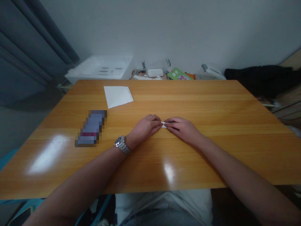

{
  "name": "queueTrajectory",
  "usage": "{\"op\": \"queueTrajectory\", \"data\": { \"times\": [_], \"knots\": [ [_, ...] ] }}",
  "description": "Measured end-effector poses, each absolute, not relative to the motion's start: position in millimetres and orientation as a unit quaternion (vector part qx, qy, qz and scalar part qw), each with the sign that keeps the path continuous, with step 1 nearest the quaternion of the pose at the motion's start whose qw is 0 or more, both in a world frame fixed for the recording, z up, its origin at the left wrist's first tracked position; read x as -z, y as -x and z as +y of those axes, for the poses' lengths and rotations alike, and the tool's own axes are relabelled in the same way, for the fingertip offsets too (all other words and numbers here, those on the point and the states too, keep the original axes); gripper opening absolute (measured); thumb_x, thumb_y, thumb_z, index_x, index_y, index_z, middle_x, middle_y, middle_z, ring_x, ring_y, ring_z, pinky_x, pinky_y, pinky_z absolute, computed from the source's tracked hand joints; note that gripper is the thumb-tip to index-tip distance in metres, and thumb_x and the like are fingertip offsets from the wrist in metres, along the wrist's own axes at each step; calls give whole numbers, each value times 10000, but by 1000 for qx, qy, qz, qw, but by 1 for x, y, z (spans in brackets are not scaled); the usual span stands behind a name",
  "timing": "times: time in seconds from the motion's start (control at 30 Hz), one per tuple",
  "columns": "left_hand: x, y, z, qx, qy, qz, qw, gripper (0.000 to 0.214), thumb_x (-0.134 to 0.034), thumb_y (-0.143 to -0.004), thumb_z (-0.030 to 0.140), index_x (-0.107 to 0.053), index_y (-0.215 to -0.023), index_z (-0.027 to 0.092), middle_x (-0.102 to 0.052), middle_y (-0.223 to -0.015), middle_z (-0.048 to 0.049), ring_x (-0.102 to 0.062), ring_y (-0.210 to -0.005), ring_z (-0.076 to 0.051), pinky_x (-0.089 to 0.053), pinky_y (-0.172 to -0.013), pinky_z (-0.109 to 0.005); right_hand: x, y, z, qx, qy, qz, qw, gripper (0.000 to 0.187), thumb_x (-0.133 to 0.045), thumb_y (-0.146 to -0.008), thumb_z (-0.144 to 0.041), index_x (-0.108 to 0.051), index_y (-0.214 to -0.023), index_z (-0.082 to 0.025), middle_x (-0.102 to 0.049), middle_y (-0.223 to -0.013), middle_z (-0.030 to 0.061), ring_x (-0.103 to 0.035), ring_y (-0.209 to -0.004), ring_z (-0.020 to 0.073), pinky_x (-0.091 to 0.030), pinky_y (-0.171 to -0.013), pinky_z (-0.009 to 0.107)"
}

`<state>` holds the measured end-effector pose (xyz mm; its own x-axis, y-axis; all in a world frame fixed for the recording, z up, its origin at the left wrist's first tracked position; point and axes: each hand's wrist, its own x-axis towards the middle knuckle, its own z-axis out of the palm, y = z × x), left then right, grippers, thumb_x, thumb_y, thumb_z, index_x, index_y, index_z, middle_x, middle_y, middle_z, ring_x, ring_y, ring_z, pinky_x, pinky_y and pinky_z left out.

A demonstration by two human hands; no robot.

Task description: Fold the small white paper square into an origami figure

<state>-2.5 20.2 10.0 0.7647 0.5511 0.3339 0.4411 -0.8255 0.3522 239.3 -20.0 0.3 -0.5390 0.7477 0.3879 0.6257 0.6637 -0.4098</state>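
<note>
My left hand [145, 127] and my right hand [182, 128] meet at the middle of the wooden table [211, 103]. Both pinch a small folded piece of white paper [164, 125] between their fingertips, pressed low on the tabletop. Only a sliver of the paper shows between the fingers. A metal wristwatch [122, 144] sits on my left wrist. A white sheet of paper [118, 96] with a perforated edge lies further back to the left, apart from both hands.
A blurred rectangular object [91, 127] lies on the table left of my left hand. Behind the table's far edge are a white foam tray [101, 67], a green packet [178, 74] and clutter. Dark cloth [258, 77] lies at the right; a curtain hangs at left.
</note>
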Motion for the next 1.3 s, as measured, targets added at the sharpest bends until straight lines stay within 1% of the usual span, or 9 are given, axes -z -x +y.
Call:
{"op": "queueTrajectory", "data": {
  "times": [0.13, 0.3, 0.47, 0.63, 0.87, 1.1, 1.3],
  "knots": [
    [-10, 2, 20, -224, -928, 268, 133, 228, -533, -1027, 278, -732, -1067, 174, -675, -1099, -89, -617, -1009, -210, -503, -921, -350, 1, -240, -19, -121, 400, -862, 286, 205, -590, -997, -223, -775, -1084, -228, -735, -1167, 96, -690, -1062, 236, -569, -931, 410],
    [-10, 2, 20, -228, -926, 265, 143, 220, -529, -1029, 273, -721, -1037, 165, -666, -1083, -84, -616, -989, -199, -500, -910, -333, -1, -239, -19, -141, 404, -856, 290, 178, -592, -997, -217, -764, -1042, -210, -744, -1140, 88, -689, -1054, 229, -558, -939, 402],
    [-12, 0, 20, -228, -922, 270, 157, 198, -532, -1027, 266, -700, -1019, 163, -664, -1053, -78, -615, -973, -196, -501, -897, -328, -6, -237, -21, -158, 409, -845, 307, 155, -589, -997, -212, -739, -1035, -203, -748, -1089, 84, -688, -1015, 223, -553, -915, 395],
    [-14, 0, 18, -228, -916, 282, 173, 194, -521, -1030, 272, -686, -1040, 170, -658, -1051, -80, -620, -969, -193, -506, -886, -324, -8, -235, -21, -162, 417, -838, 314, 138, -590, -992, -196, -716, -1047, -193, -745, -1047, 85, -682, -974, 223, -550, -882, 392],
    [-12, -1, 18, -224, -922, 277, 151, 190, -529, -1021, 263, -694, -1032, 169, -657, -1048, -87, -615, -971, -196, -502, -892, -326, -4, -235, -20, -155, 402, -849, 307, 111, -612, -983, -210, -715, -1022, -219, -728, -1081, 84, -667, -1009, 230, -543, -898, 408],
    [-10, 0, 19, -217, -926, 271, 146, 178, -584, -999, 282, -697, -1088, 177, -661, -1069, -85, -613, -1004, -209, -504, -915, -344, -2, -235, -19, -146, 398, -854, 302, 110, -623, -976, -201, -717, -1029, -219, -719, -1102, 84, -658, -1031, 230, -536, -922, 410],
    [-11, 0, 20, -221, -927, 265, 146, 199, -551, -1021, 282, -709, -1045, 165, -670, -1060, -85, -619, -987, -202, -506, -901, -334, -1, -235, -19, -150, 402, -851, 303, 105, -612, -983, -214, -711, -1017, -222, -719, -1089, 79, -654, -1021, 228, -533, -914, 404]
  ]
}}
